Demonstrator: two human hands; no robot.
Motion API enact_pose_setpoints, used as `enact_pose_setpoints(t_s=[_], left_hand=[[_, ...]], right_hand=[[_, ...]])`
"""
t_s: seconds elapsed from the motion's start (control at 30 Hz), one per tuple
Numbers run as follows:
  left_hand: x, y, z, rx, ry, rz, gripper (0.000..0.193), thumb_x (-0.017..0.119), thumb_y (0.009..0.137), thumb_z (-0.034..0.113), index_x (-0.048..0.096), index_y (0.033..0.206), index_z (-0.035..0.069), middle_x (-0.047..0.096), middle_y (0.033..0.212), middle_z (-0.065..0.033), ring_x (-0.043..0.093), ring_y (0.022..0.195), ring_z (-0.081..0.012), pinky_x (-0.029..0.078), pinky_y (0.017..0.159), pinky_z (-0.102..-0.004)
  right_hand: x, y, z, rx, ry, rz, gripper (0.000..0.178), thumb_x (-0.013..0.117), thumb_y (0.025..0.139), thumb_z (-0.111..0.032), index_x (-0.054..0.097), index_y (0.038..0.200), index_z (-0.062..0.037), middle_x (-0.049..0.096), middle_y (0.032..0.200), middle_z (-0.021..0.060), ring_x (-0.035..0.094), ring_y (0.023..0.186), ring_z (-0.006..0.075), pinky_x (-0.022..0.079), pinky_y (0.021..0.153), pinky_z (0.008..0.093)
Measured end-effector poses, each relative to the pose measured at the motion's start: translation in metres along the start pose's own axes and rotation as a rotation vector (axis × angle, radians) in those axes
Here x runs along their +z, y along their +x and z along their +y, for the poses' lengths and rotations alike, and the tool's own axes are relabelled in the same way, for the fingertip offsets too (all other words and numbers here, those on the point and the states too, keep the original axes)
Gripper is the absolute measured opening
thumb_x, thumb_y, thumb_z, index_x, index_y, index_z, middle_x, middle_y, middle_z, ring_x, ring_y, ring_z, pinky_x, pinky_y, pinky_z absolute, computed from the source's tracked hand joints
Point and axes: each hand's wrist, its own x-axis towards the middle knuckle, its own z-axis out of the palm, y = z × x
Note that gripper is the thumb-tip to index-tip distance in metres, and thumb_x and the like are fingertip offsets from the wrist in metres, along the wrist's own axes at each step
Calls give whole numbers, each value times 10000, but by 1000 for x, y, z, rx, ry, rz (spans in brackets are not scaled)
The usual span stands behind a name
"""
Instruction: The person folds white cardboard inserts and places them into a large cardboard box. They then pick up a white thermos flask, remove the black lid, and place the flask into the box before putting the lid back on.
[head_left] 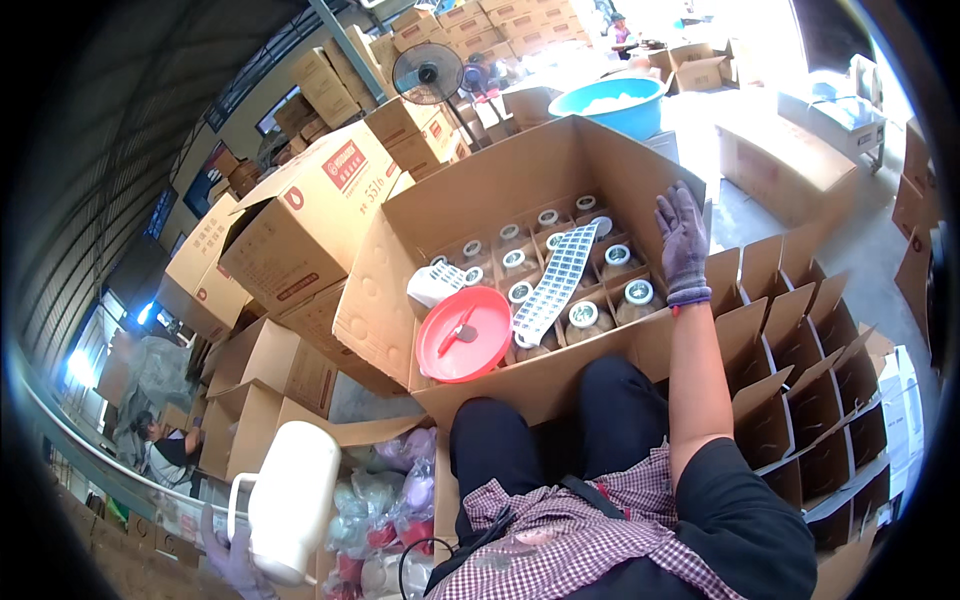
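First, at lower left, we see the gloved left hand [235, 562] apparently grasping the white jug [293, 500] near its handle; part of the grip is hidden. We locate the jug outside the large carton [480, 190], above or beside the bagged plasticware [375, 505]; its clearance from the box edges below cannot be judged.

Next, at centre, we find the carton loaded: lidded jars [583, 316] occupy the divider cells we can make out. Left to complete, in our judgement, are clearing the red dish [495, 330] and the label sheet [558, 283] off the jars, and closing the carton, whose top is open. How many labels are used, we cannot tell.

Finally, the gloved right hand [683, 240] is released, fingers extended along the carton's right rim. Knees [612, 392] limit the near edge and upright cardboard dividers [762, 410] the right; we judge access best from above.
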Motion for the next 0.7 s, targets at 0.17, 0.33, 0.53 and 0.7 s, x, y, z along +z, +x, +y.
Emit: enact_pose_setpoints(t_s=[0.17,0.33,0.53,0.7], left_hand=[[26,-6,-9,84,-142,-8,694,533,844,121,396,1509,-24,562,1027,-115,529,658,-127,509,637,-283],[42,-31,-10,-45,-492,-33,801,506,837,154,250,1577,-15,510,697,-41,526,640,-161,529,781,-338],[83,-31,-38,118,-338,-71,706,475,915,126,257,1566,-38,590,856,-94,599,770,-164,532,805,-327],[183,-26,-48,-124,-900,-400,596,538,973,199,382,1498,-35,644,1073,-145,666,896,-204,572,869,-358]], right_hand=[[4,7,-13,34,160,137,557,527,1046,-418,488,1471,-59,481,1502,158,505,1351,311,409,1129,428],[8,15,-22,90,268,205,479,520,1058,-379,505,1430,-79,528,1467,102,527,1331,306,472,1087,465],[29,-53,6,258,-98,-81,452,591,1029,-369,568,1381,-86,626,1288,60,614,1174,225,487,1035,381],[61,-203,23,584,-339,-464,776,671,944,-539,437,1521,-77,574,1400,94,564,1268,203,438,1062,341]])
